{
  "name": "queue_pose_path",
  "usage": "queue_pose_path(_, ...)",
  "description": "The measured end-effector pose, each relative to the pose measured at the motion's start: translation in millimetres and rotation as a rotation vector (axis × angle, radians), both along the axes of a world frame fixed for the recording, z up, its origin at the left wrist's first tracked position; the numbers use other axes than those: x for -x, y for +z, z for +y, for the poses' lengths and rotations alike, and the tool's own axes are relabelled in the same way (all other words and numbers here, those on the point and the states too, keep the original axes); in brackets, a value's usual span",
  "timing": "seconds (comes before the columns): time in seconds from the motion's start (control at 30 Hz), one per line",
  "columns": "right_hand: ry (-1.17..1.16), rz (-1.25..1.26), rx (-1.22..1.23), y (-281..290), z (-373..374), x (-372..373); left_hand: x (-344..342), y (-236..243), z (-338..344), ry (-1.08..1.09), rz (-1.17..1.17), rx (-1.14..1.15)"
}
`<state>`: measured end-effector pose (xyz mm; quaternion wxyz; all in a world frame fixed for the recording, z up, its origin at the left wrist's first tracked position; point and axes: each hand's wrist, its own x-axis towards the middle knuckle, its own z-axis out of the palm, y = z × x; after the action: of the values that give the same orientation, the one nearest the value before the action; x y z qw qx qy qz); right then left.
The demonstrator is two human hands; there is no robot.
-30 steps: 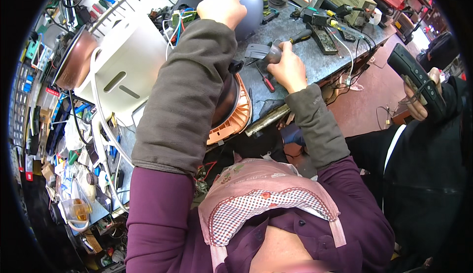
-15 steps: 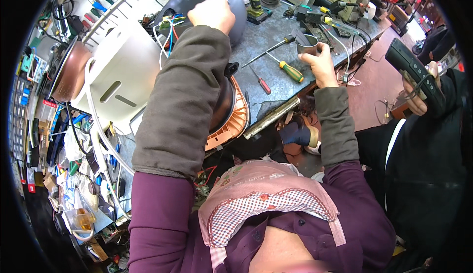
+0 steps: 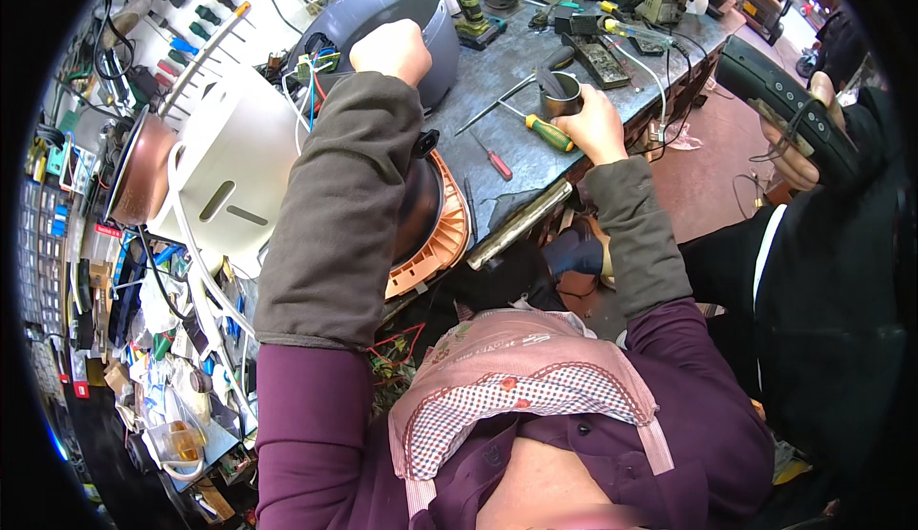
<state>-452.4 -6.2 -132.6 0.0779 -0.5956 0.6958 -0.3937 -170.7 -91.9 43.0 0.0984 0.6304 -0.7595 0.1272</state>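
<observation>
Evidently, right fingers (image 3: 574,126) clasp one cup (image 3: 557,107), left fingers (image 3: 373,44) beside one housing (image 3: 438,49), grip unclear.

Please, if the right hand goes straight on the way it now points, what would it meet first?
Beyond the small dark metallic cup it holds, the right hand would probably first meet the long black-handled screwdriver on the grey worktop; height is unclear, so it might pass above.

From here, underside of left grip (image 3: 392,52), 11 o'clock, is hidden; the grey sleeve (image 3: 330,209) partly masks the orange ring (image 3: 453,241).
</observation>
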Motion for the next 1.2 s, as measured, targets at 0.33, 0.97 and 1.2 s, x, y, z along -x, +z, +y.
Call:
queue_pose_path(0.33, 0.095, -0.364, 0.428, 47.3, -25.8, 8.9, -75.3, 116.2, 105.4, -0.025, 0.328, 0.571)
queue_pose_path(0.97, 0.246, -0.273, 0.468, 60.3, -12.9, -42.5, -123.9, 20.1, 93.2, -0.242, 1.364, -0.163)
queue_pose_path(1.2, 0.71, -1.036, -0.105, 119.5, -1.4, -132.4, -132.6, 19.2, 113.6, -0.438, 1.299, -0.277)
